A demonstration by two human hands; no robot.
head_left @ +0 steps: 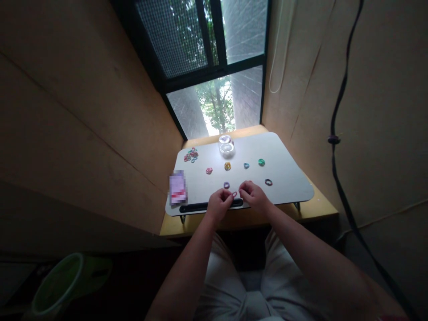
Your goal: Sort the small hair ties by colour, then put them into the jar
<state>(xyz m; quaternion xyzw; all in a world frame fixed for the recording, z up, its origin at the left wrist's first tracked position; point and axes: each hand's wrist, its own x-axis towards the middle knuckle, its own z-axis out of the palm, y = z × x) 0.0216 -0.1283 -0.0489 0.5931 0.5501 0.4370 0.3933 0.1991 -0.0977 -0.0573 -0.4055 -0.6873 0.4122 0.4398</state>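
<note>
Both my hands rest at the near edge of a small white lap table (287, 178). My left hand (220, 201) and my right hand (251, 194) are curled, and together they pinch a small red hair band (234, 194) between them. A purple band (226, 185) lies just beyond my left fingers. Farther out lie single bands: pink (209, 170), yellow (228, 166), blue (246, 166), green (261, 162) and a dark one (268, 182). A pile of mixed-colour bands (191, 154) sits at the far left corner.
A clear round container (226, 146) stands at the table's far edge, below the window. A small purple and red packet (177, 187) lies at the near left. A dark slot (200, 207) runs along the near edge. Wooden walls close in on both sides; a green cup (63, 281) sits low left.
</note>
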